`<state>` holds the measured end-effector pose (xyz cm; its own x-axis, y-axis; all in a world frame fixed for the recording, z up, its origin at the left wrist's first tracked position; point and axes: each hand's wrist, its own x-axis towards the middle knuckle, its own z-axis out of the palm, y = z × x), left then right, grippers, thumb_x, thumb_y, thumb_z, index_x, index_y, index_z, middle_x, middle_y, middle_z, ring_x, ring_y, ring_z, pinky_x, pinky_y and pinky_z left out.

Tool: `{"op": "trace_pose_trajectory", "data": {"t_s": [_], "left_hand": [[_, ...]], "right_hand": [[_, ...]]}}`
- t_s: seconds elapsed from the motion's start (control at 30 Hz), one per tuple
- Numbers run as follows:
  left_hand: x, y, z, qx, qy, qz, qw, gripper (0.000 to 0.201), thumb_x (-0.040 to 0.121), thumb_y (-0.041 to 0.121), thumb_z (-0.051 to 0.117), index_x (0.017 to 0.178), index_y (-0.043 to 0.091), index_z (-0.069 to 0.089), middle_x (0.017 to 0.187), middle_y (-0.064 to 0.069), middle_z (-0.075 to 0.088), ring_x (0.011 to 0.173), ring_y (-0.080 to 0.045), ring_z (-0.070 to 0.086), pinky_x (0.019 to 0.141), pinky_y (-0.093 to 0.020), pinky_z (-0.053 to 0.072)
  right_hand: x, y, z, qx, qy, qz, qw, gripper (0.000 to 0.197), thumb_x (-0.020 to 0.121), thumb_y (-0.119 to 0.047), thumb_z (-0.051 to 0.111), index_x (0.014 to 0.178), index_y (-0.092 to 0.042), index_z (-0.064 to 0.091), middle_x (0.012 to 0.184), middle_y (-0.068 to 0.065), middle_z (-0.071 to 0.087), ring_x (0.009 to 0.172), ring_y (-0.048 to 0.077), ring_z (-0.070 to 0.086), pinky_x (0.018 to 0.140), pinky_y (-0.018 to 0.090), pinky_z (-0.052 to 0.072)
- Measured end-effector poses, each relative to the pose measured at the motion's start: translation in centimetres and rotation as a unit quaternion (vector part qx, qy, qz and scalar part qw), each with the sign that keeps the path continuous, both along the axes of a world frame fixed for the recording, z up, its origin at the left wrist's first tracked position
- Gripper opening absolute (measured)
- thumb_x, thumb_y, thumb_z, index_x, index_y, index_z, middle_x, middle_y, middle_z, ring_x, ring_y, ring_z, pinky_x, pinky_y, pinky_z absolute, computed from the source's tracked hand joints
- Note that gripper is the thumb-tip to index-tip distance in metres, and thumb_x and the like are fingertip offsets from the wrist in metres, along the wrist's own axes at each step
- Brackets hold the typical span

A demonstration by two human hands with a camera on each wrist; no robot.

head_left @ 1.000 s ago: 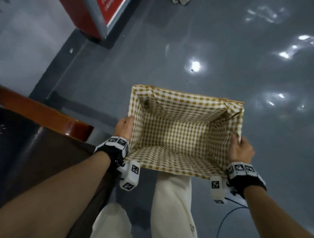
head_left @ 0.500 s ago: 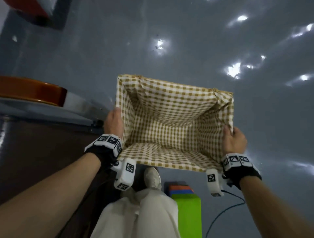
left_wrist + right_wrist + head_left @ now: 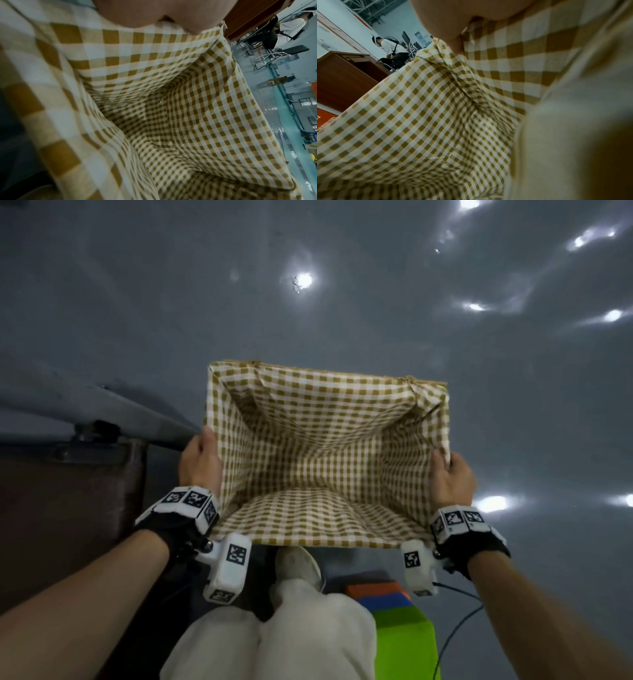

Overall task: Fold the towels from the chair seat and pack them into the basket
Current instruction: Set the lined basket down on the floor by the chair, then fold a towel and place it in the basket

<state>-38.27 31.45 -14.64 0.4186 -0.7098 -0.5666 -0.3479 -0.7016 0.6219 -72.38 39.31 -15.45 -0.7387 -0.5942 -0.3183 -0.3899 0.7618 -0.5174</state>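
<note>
A rectangular basket (image 3: pixel 325 386) lined with tan-and-white checked cloth hangs in front of me over the grey floor, held by both hands. My left hand (image 3: pixel 200 460) grips its left rim and my right hand (image 3: pixel 452 477) grips its right rim. Nothing lies inside the basket (image 3: pixel 171 108). Both wrist views look into the checked lining (image 3: pixel 419 121) from close up, with a thumb at the top. A stack of folded towels (image 3: pixel 394 611), orange, blue and bright green, shows below the basket by my legs.
A dark brown chair seat (image 3: pixel 68 508) with a metal frame (image 3: pixel 113 405) stands to the left. The glossy grey floor (image 3: pixel 342 285) stretches ahead. A thin cable (image 3: pixel 455 631) trails at lower right. In the right wrist view a person (image 3: pixel 390 51) sits by a wooden desk (image 3: pixel 342 75) far off.
The basket has swung rightward and away from the chair while both hands keep hold of its rims. The red cabinet has left the view and the stack of coloured towels has come into sight below.
</note>
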Motion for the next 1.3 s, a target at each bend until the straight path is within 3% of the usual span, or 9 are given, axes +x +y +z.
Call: {"op": "trace_pose_trajectory", "data": {"t_s": [0.2, 0.33, 0.53, 0.63, 0.73, 0.8, 0.93, 1.1, 1.3], "left_hand": [[0.8, 2.2, -5.3, -0.023, 0.006, 0.001, 1.000, 0.052, 0.098, 0.049, 0.027, 0.127, 0.015, 0.055, 0.136, -0.010, 0.051, 0.121, -0.028, 0.048, 0.088, -0.027, 0.029], [1.2, 3.6, -7.2, -0.027, -0.011, -0.001, 1.000, 0.052, 0.099, 0.046, 0.027, 0.128, 0.013, 0.054, 0.136, -0.012, 0.052, 0.121, -0.032, 0.049, 0.097, -0.033, 0.035], [1.4, 2.9, -6.8, 0.014, -0.024, -0.057, 0.998, 0.054, 0.099, 0.046, 0.026, 0.133, 0.010, 0.049, 0.139, -0.016, 0.048, 0.124, -0.035, 0.046, 0.102, -0.039, 0.035], [2.1, 2.9, -4.4, 0.012, -0.044, -0.094, 0.995, 0.044, 0.098, 0.035, 0.038, 0.130, 0.007, 0.050, 0.135, -0.018, 0.048, 0.118, -0.034, 0.048, 0.097, -0.037, 0.037], [3.7, 4.0, 0.4, 0.013, -0.020, -0.100, 0.995, 0.036, 0.096, 0.029, 0.044, 0.125, 0.012, 0.055, 0.131, -0.012, 0.052, 0.114, -0.032, 0.051, 0.092, -0.035, 0.040], [5.3, 5.5, 5.1, 0.012, 0.004, -0.104, 0.995, 0.031, 0.095, 0.030, 0.045, 0.118, 0.013, 0.059, 0.123, -0.012, 0.058, 0.109, -0.031, 0.055, 0.091, -0.037, 0.043], [10.7, 10.0, 16.4, -0.056, -0.011, -0.081, 0.995, 0.020, 0.092, 0.018, 0.052, 0.106, 0.011, 0.064, 0.111, -0.013, 0.063, 0.103, -0.028, 0.059, 0.092, -0.035, 0.045], [20.8, 19.2, 30.3, -0.115, -0.074, 0.010, 0.991, 0.014, 0.089, 0.012, 0.056, 0.097, 0.011, 0.067, 0.103, -0.010, 0.063, 0.094, -0.024, 0.060, 0.086, -0.027, 0.041], [30.8, 32.8, 39.9, -0.138, -0.117, 0.179, 0.967, 0.010, 0.086, 0.009, 0.058, 0.085, 0.015, 0.066, 0.093, -0.004, 0.066, 0.089, -0.023, 0.061, 0.088, -0.032, 0.047]], "right_hand": [[0.6, 1.8, -4.4, -0.002, 0.016, 0.014, 1.000, 0.034, 0.099, -0.033, 0.045, 0.098, -0.003, 0.060, 0.086, 0.007, 0.054, 0.082, 0.022, 0.049, 0.070, 0.030, 0.033], [1.3, 3.3, -5.8, -0.002, 0.014, 0.036, 0.999, 0.035, 0.099, -0.032, 0.044, 0.104, 0.000, 0.059, 0.093, 0.014, 0.060, 0.087, 0.027, 0.054, 0.070, 0.028, 0.032], [0.8, 2.4, -5.4, 0.069, 0.004, 0.096, 0.993, 0.039, 0.100, -0.030, 0.042, 0.115, 0.004, 0.052, 0.118, 0.025, 0.057, 0.108, 0.041, 0.052, 0.079, 0.035, 0.035], [2.1, 2.7, -3.1, 0.062, 0.067, 0.150, 0.984, 0.041, 0.095, -0.020, 0.053, 0.124, 0.007, 0.045, 0.128, 0.028, 0.044, 0.115, 0.042, 0.045, 0.093, 0.041, 0.038], [5.6, 3.2, 1.3, 0.068, 0.111, 0.258, 0.957, 0.045, 0.089, -0.019, 0.060, 0.124, 0.004, 0.045, 0.127, 0.025, 0.043, 0.116, 0.041, 0.042, 0.098, 0.043, 0.037], [8.9, 3.2, 4.8, 0.093, 0.117, 0.360, 0.921, 0.041, 0.091, -0.026, 0.056, 0.124, -0.003, 0.050, 0.127, 0.019, 0.047, 0.118, 0.036, 0.042, 0.101, 0.042, 0.035], [18.3, 1.7, 13.9, 0.082, 0.023, 0.508, 0.857, 0.030, 0.094, -0.024, 0.052, 0.118, -0.008, 0.055, 0.122, 0.013, 0.054, 0.112, 0.030, 0.051, 0.097, 0.037, 0.040], [33.3, 2.6, 27.7, 0.001, -0.017, 0.639, 0.769, 0.022, 0.090, -0.020, 0.059, 0.107, -0.005, 0.060, 0.106, 0.016, 0.063, 0.099, 0.032, 0.060, 0.086, 0.034, 0.042], [48.5, 9.3, 39.7, -0.021, -0.048, 0.789, 0.613, 0.015, 0.091, -0.022, 0.058, 0.096, -0.010, 0.064, 0.097, 0.010, 0.061, 0.091, 0.029, 0.060, 0.080, 0.034, 0.046]]}}
